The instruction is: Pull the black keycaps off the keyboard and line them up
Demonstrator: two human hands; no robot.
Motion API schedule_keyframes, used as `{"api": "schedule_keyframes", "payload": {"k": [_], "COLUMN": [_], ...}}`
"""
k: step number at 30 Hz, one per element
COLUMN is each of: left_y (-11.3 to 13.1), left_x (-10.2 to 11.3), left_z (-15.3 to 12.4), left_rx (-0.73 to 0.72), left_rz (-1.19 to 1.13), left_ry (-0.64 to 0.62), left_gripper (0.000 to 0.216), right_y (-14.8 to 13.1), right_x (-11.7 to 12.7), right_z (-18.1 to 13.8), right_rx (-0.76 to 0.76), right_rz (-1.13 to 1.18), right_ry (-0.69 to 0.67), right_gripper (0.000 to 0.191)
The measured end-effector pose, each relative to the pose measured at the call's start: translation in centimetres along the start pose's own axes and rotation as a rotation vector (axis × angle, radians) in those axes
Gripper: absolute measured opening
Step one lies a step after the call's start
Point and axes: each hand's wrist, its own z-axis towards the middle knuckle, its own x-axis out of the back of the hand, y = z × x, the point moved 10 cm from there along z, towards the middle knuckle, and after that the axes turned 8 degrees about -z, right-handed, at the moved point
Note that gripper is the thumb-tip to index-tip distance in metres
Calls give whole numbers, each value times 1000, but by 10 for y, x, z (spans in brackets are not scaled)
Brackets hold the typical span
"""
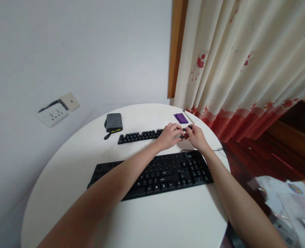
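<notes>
A black keyboard (pixel 165 174) lies across the white table, with some of its key positions looking bare. Behind it runs a row of loose black keycaps (pixel 139 136), its right end covered by my left hand (pixel 170 135). That hand is curled, with a small black keycap (pixel 181 137) at its fingertips. Close beside it, my right hand (pixel 197 137) has its fingers closed on another small black piece (pixel 190 127), apparently a keycap. My forearms pass over the keyboard and hide parts of it.
A grey pouch (pixel 114 122) with a black loop sits at the back left of the round table (pixel 64 165). A folded purple cloth (pixel 180 118) and a thin stick (pixel 189 117) lie behind my hands. Plastic bags (pixel 284 199) are at the lower right.
</notes>
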Motion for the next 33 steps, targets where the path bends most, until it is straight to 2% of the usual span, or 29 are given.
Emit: {"api": "schedule_keyframes", "payload": {"k": [4, 7, 10, 14, 19, 26, 33], "left_y": [-5, -18, -29, -38, -36, -23, -24], "left_x": [5, 7, 1, -4, -1, -2, -3], "left_z": [-2, -6, -8, -8, -8, -10, -10], "left_rx": [76, 181, 231, 273, 243, 155, 183], "left_rz": [31, 117, 177, 196, 192, 193, 223], "left_ry": [54, 101, 68, 43, 36, -21, -22], "left_gripper": [14, 15, 14, 17, 34, 11, 33], "right_y": [5, 13, 14, 11, 10, 11, 7], "right_x": [6, 20, 31, 30, 31, 33, 33], "right_z": [-1, -2, -3, -3, -3, -2, -3], "right_rx": [-91, -160, -160, -145, -133, -135, -140], "right_rz": [10, 53, 76, 82, 84, 102, 127], "right_ry": [48, 147, 212, 206, 221, 232, 240], "right_gripper": [34, 32, 32, 36, 38, 27, 29]}}
